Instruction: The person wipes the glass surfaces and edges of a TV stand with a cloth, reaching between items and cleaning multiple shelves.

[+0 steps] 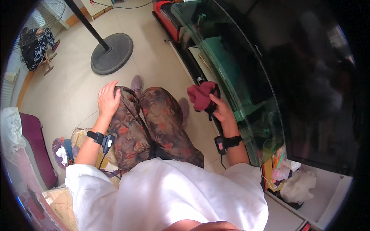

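Note:
My right hand (221,108) grips a bunched dark-pink cloth (203,93) with black edging, held beside the glass TV stand. Part of the cloth is folded under my fingers, so its full shape is hidden. My left hand (108,98) rests on the knee of my floral-print trousers (162,112), palm down and fingers a little apart, with nothing in it. Each wrist wears a black strap with a small box and a cable.
A glass-topped TV stand (245,115) carries a large black television (312,86) on my right. Ahead stands a round black fan base (112,54) with its pole. Another person (39,52) sits at the far left. A waste bin (62,153) stands left of my seat.

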Motion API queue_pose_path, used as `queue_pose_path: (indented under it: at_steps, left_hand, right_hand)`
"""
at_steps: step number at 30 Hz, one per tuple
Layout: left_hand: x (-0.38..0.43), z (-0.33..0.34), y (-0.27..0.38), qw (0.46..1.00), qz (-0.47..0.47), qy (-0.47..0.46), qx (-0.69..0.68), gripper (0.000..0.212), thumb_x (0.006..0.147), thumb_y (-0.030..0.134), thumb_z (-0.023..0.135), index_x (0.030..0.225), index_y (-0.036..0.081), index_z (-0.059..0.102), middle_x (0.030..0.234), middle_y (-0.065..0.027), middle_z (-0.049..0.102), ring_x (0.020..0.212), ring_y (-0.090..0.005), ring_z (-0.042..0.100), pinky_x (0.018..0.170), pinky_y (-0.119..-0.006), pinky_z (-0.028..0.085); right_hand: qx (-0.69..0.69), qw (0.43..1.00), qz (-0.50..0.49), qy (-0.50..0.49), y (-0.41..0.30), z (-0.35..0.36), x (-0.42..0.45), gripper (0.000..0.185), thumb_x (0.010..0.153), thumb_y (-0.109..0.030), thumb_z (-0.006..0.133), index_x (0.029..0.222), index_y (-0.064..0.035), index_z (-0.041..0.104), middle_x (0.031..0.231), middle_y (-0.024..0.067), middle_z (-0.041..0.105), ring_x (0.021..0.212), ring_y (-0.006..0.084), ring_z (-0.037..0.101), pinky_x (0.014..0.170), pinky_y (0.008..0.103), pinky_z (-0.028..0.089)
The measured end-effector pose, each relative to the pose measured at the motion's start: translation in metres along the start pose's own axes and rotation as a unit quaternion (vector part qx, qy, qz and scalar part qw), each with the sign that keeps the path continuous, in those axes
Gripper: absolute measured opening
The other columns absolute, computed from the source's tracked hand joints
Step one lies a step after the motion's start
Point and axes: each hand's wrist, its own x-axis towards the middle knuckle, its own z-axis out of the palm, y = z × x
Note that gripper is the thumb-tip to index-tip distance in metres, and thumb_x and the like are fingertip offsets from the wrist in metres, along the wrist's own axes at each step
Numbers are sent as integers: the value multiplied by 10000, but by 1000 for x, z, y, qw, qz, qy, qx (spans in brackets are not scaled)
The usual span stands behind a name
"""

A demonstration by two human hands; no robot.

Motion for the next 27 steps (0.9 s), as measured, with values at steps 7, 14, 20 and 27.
queue_pose_path:
  at_steps: [7, 14, 20, 27]
  left_hand:
    - [13, -44, 124, 929, 58, -85, -355, 647, 779, 293, 697, 1319, 74, 416, 1316, -127, 468, 1218, -259, 453, 973, -360, 397]
    - [7, -28, 201, 480, -156, -333, -796, 590, 865, 268, 625, 1336, 34, 358, 1258, -76, 483, 1129, -163, 494, 921, -324, 426]
    - [-6, 14, 210, 769, -93, -131, -618, 363, 824, 165, 629, 1160, 62, 538, 975, -65, 652, 887, -202, 640, 732, -315, 499]
    - [-32, -1, 264, 839, 82, -259, -471, 529, 742, 188, 613, 1236, 99, 446, 1101, -209, 574, 905, -353, 596, 743, -429, 486]
  right_hand:
    - [-103, 988, -49, 103, -28, 79, -39, 399, 872, -253, 594, 1181, -7, 541, 1136, 62, 595, 1040, 168, 565, 913, 322, 433]
    - [-26, 991, -72, 114, -12, 96, -51, 399, 881, -247, 526, 1218, -33, 514, 1161, 78, 587, 1077, 186, 552, 952, 332, 404]
    - [-346, 883, -174, 266, -11, 67, -62, 525, 910, -339, 505, 1346, -70, 387, 1336, 103, 448, 1234, 215, 433, 989, 367, 349]
    - [-12, 965, -94, 245, 46, 63, -76, 491, 890, -382, 558, 1294, -125, 448, 1233, 41, 526, 1094, 173, 513, 882, 338, 425]
